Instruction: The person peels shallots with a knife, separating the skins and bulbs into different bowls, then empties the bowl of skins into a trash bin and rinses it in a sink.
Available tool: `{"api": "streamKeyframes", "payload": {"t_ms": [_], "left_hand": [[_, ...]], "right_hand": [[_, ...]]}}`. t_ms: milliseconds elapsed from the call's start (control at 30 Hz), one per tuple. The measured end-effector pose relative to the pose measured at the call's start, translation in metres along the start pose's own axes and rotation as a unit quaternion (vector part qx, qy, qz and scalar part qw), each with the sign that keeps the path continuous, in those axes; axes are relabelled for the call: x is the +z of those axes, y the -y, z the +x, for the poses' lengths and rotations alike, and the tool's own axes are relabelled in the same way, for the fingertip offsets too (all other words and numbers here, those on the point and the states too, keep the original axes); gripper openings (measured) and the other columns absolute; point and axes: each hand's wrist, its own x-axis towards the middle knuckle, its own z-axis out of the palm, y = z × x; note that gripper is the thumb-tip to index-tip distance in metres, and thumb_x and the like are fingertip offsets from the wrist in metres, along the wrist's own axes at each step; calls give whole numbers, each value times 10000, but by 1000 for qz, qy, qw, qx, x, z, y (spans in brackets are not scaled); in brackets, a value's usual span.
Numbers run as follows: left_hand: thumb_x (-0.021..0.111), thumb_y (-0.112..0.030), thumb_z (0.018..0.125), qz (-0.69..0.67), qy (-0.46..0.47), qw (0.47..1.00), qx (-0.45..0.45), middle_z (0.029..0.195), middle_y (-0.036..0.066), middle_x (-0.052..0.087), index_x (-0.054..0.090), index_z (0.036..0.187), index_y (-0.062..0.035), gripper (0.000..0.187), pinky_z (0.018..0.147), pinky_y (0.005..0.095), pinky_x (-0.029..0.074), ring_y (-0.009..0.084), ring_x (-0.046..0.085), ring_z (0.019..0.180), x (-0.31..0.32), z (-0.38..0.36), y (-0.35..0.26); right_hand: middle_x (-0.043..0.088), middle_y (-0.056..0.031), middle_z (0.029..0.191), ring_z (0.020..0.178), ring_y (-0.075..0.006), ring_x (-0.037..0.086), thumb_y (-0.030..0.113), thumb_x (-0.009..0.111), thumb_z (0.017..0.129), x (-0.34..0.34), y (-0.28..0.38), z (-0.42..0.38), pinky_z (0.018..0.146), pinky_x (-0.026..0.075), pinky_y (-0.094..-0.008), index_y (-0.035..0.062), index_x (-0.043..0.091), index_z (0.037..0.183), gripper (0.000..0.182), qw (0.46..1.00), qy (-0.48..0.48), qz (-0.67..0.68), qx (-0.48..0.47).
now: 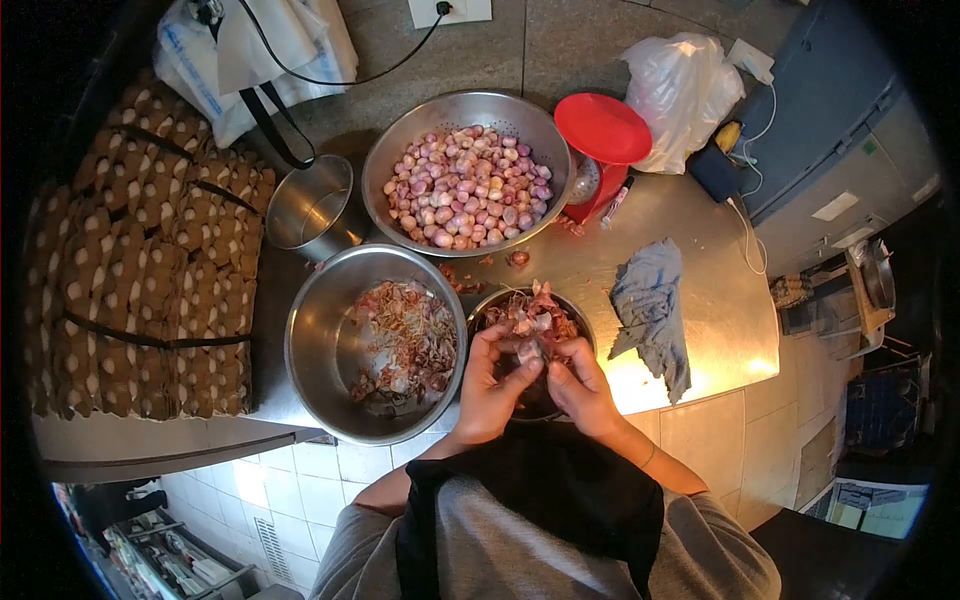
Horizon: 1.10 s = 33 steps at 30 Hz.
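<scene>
Apparently peeling a shallot (pixel 528 352) over the small bowl (pixel 588 324) — pinched in left hand (pixel 490 385), met by right hand (pixel 582 392) (unclear whether gripping) — next likely calling for careful stripping.

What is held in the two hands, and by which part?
The left hand pinches a small shallot by its sides; whether the right hand holds anything cannot be told.

Wide head view, down onto both hands (pixel 487 393) (pixel 587 392)
</scene>
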Motion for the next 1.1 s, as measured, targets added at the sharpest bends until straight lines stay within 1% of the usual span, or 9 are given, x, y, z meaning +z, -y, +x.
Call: {"api": "streamKeyframes", "payload": {"t_ms": [200, 333, 367, 467, 567, 700, 833, 900, 1100], "left_hand": [[497, -23, 843, -78, 3, 997, -29, 1107, 93, 484, 334, 1189, -23, 382, 877, 258, 375, 146, 464, 1023, -3, 2, 0], [446, -43, 869, -100, 13, 993, -61, 1110, 88, 489, 332, 1214, -40, 363, 856, 274, 394, 145, 479, 1008, -10, 1, -8], [429, -48, 876, -108, 12, 992, -64, 1100, 84, 496, 332, 1224, -49, 361, 844, 281, 403, 142, 484, 1000, -11, 1, -10], [423, -58, 880, -148, 1, 980, -134, 1077, 53, 502, 333, 1229, -74, 361, 790, 275, 418, 133, 502, 937, -16, -1, -17], [430, -79, 883, -184, -25, 968, -167, 1060, 30, 502, 348, 1227, -101, 355, 747, 262, 418, 119, 507, 876, -17, 0, -17], [473, -106, 873, -160, -7, 972, -171, 1023, 17, 522, 419, 1184, -98, 316, 730, 243, 416, 102, 511, 851, -18, 2, -14], [520, -131, 858, -135, 15, 977, -163, 992, 10, 543, 465, 1161, -95, 310, 701, 206, 416, 73, 516, 833, -17, 1, -14], [527, -133, 854, -128, 11, 980, -154, 990, 8, 545, 470, 1152, -91, 306, 695, 205, 419, 69, 518, 824, -16, 1, -15], [533, -124, 847, -147, -27, 976, -159, 969, 31, 550, 482, 1044, -60, 213, 676, 247, 463, 106, 542, 813, -12, 0, -26]], "right_hand": [[319, 11, 526, 420, -66, 280, 239, 409, 907, -11, 6, 0, 377, 216, -194, 144, 358, 1030, 164, 993, -12, 99, 66], [322, 9, 521, 395, -60, 255, 241, 401, 909, -21, 17, 5, 356, 200, -198, 156, 357, 1020, 147, 991, -41, 76, 99], [316, 19, 525, 411, -56, 268, 233, 406, 907, -25, 14, 5, 372, 220, -190, 151, 344, 1143, 258, 993, -23, 66, 98], [331, 36, 583, 473, -52, 295, 211, 410, 907, -18, 22, 2, 417, 251, -176, 126, 275, 1305, 429, 996, -28, 15, 86], [327, 42, 588, 477, -54, 300, 183, 406, 908, -21, 23, -4, 429, 262, -172, 129, 225, 1351, 482, 993, 18, 13, 112], [351, 48, 611, 498, -48, 317, 143, 407, 905, -16, 21, -10, 457, 269, -167, 105, 287, 1328, 441, 991, 53, 60, 108], [388, 51, 663, 524, -38, 328, 124, 424, 898, -7, 27, -8, 471, 277, -166, 73, 324, 1304, 422, 991, 81, -16, 102], [388, 53, 667, 526, -37, 326, 131, 425, 899, -11, 21, -6, 473, 275, -167, 70, 327, 1302, 419, 992, 67, -82, 65], [374, 59, 655, 517, -27, 302, 145, 398, 911, -15, 33, -5, 463, 249, -157, 70, 316, 1309, 413, 995, 33, -3, 93]]}}
